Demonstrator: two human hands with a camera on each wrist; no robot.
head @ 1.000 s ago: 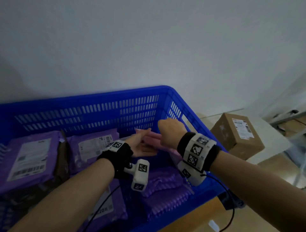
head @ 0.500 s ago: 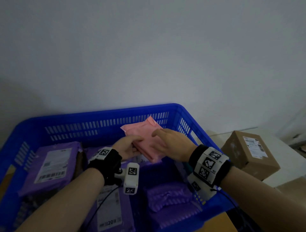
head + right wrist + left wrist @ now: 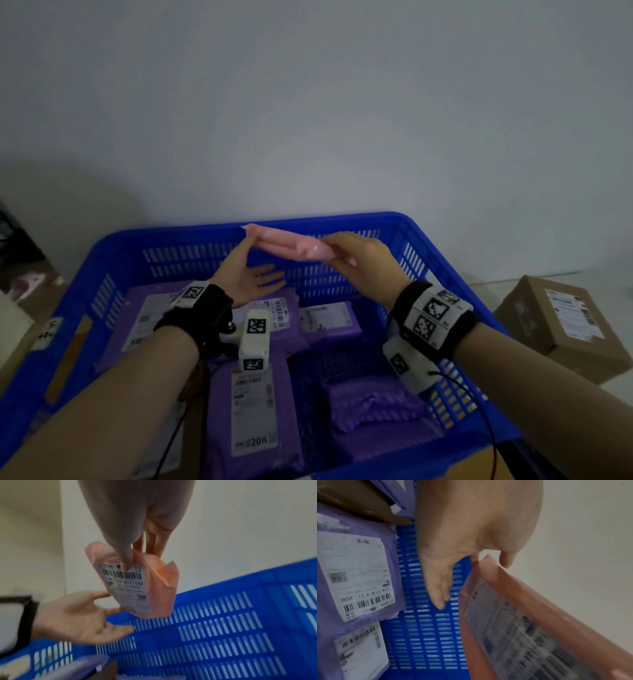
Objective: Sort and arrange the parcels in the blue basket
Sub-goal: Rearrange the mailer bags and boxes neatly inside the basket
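A pink parcel (image 3: 287, 243) hangs in the air above the far wall of the blue basket (image 3: 342, 219). My right hand (image 3: 342, 255) pinches its right end between thumb and fingers. In the right wrist view the thumb presses on the white barcode label of the pink parcel (image 3: 154, 588). My left hand (image 3: 250, 270) is palm up with fingers spread and straight. Its thumb and forefinger touch the left corner of the pink parcel (image 3: 539, 615) in the left wrist view. Several purple parcels (image 3: 253, 411) with white labels lie flat on the basket floor below.
A brown cardboard box (image 3: 561, 325) with a label stands on the pale surface right of the basket. Another purple parcel (image 3: 329, 320) lies near the far wall. A crumpled purple one (image 3: 373, 401) lies front right. A plain wall rises right behind the basket.
The pink parcel has risen from inside the basket to the height of the far rim and turned nearly edge-on. My left hand has loosened from gripping it to spread fingers.
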